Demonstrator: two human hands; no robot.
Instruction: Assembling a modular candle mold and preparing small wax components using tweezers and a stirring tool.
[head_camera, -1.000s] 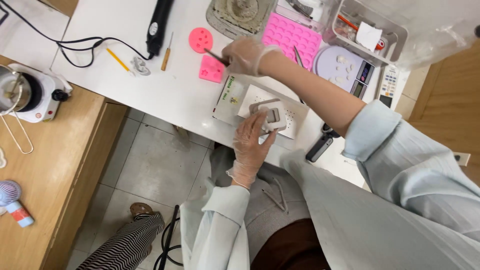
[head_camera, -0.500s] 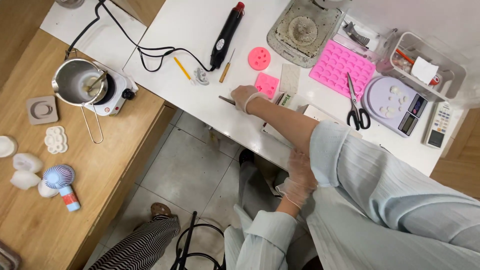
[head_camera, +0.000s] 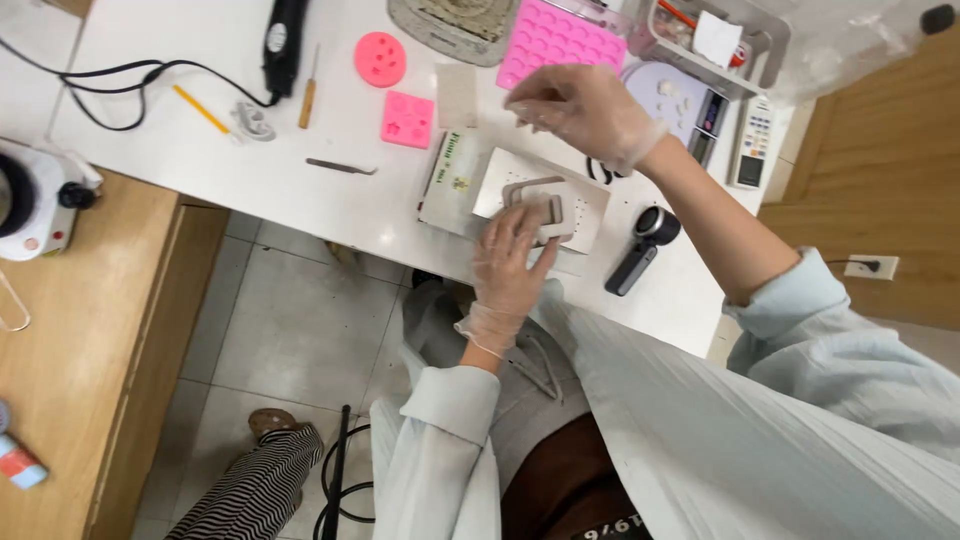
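Note:
My left hand (head_camera: 508, 268), in a thin clear glove, grips a small grey block-shaped mould (head_camera: 541, 203) that rests on a white perforated tray (head_camera: 592, 213) at the near edge of the white table (head_camera: 300, 195). My right hand (head_camera: 583, 105), also gloved, hovers above the far side of the tray with its fingertips pinched together; nothing shows between them. Thin metal tweezers (head_camera: 341, 166) lie alone on the table, left of both hands.
Pink silicone moulds (head_camera: 380, 58) (head_camera: 407, 118) (head_camera: 553, 38), a black corded tool (head_camera: 284, 35), a pencil (head_camera: 201, 108), a scale (head_camera: 690, 95) and a black cylinder (head_camera: 642, 243) surround the tray. A hot plate (head_camera: 30, 200) sits on the wooden bench at left. A striped trouser leg (head_camera: 250, 490) is below.
My right hand has left the tweezers on the table and swung back right, above the tray. My left hand rose from my lap onto the grey mould. The view shifted right.

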